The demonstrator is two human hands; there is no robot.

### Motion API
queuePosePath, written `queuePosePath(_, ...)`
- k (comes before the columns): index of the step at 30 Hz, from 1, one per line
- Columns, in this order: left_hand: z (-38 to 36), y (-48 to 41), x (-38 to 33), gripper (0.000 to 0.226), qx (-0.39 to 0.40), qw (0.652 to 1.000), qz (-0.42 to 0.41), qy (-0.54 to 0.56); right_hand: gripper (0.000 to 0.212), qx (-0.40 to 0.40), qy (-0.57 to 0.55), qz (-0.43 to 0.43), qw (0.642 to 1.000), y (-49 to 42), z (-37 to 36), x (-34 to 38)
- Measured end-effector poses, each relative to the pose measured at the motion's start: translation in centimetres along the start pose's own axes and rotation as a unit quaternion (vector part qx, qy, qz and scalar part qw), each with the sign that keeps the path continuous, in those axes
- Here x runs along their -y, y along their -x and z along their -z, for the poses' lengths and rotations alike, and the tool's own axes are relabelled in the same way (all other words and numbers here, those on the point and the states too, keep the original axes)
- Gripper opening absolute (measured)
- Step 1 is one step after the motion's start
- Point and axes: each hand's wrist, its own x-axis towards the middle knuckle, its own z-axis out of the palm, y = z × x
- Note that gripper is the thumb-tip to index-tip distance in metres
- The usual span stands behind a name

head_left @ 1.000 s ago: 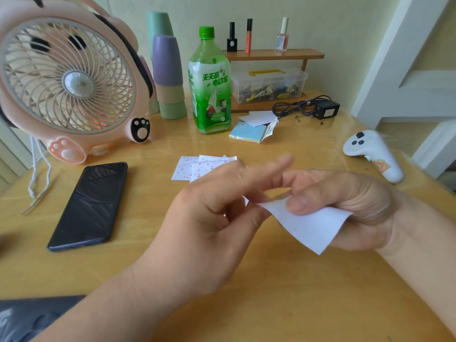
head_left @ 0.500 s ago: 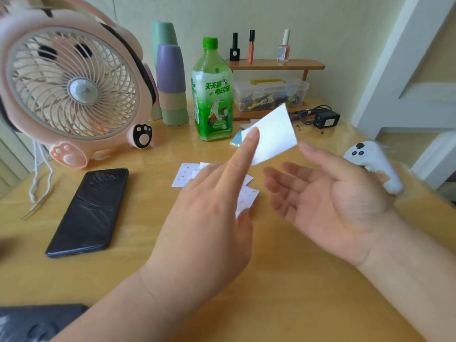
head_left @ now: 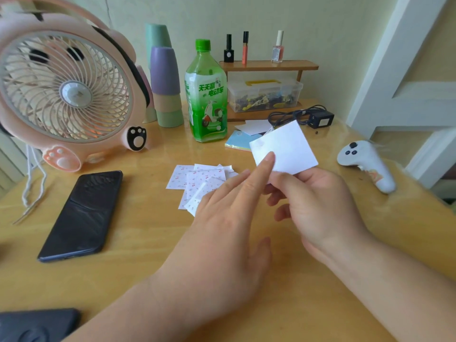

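My left index fingertip (head_left: 268, 161) lies straight against the near left edge of the white paper square (head_left: 286, 148). The thumb is well clear, so the left hand (head_left: 222, 233) is relaxed and grasps nothing. The right fingers (head_left: 280, 180) curl up from below and pinch the sheet's near edge, and the right hand (head_left: 320, 213) alone carries it. The square stands tilted in the air, above the table (head_left: 138, 272) and right of centre, touching nothing but my hands.

I judge this to be the lining-up step: the sheet is being steadied and felt along its edge before a fold or a crease. The next move calls for my left thumb to come up and meet the index finger on a corner while the right pinch holds firm. The paper looks thin and should buckle under any sideways push.

Just left of the hands lies a loose pile of cherry-printed paper squares (head_left: 197, 180). A blue notepad (head_left: 237, 141) sits farther back.

The green drink bottle (head_left: 206, 95) bears white Chinese characters. The first line begins 天天, the second reads 电动车, and a scooter is drawn below. I can read nothing on the pink paw-print fan (head_left: 66, 95) at far left, the dark phone (head_left: 81, 215) or the white controller (head_left: 365, 164) at right.
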Motion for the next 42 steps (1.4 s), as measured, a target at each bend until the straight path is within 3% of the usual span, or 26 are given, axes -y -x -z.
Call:
queuePosePath(3,0.3,-0.1,0.2,0.105,-0.003,0.974,0.091,0.207,0.024,0.007,-0.027,-0.013,1.0,-0.1,0.1,0.2)
queuePosePath(8,0.8,-1.3,0.2,0.094,-0.089,0.829,0.195,0.516,0.028,0.082,-0.068,-0.008,0.994,0.2,0.5,0.6)
queuePosePath(12,1.0,-1.3,-0.2,0.084,-0.141,0.75,0.226,0.605,0.011,0.136,-0.086,0.003,0.987,-0.1,0.6,0.2)
queuePosePath(16,1.3,-1.6,0.6,0.075,-0.221,0.67,0.256,0.661,0.014,0.185,-0.098,-0.001,0.978,0.1,0.8,0.1)
queuePosePath(18,2.2,-1.9,1.4,0.063,-0.25,0.653,0.271,0.661,0.016,0.221,-0.1,-0.005,0.97,0.2,1.1,0.5)
queuePosePath(21,3.1,-1.8,2.2,0.06,-0.208,0.676,0.27,0.653,0.017,0.295,-0.084,-0.026,0.951,0.2,1.6,1.0)
queuePosePath(27,2.2,-1.3,1.9,0.063,-0.1,0.806,0.252,0.526,0.004,0.357,-0.005,-0.084,0.93,0.2,1.6,0.8)
queuePosePath(29,2.0,-1.2,2.0,0.06,-0.085,0.831,0.251,0.489,0.007,0.356,-0.013,-0.1,0.929,-0.1,1.7,0.6)
queuePosePath(33,1.9,-1.2,2.2,0.061,-0.107,0.819,0.264,0.498,0.021,0.359,-0.126,-0.14,0.914,-0.4,1.9,0.8)
queuePosePath(36,2.1,-1.2,2.3,0.069,-0.119,0.803,0.27,0.518,0.033,0.311,-0.188,-0.149,0.92,-1.0,2.2,0.9)
queuePosePath(39,2.1,-1.2,2.1,0.072,-0.116,0.805,0.274,0.512,0.05,0.297,-0.097,-0.058,0.948,-1.2,2.2,0.6)
queuePosePath(42,1.8,-1.0,1.7,0.069,-0.108,0.811,0.287,0.498,0.025,0.278,-0.024,0.008,0.96,-0.8,2.0,0.0)
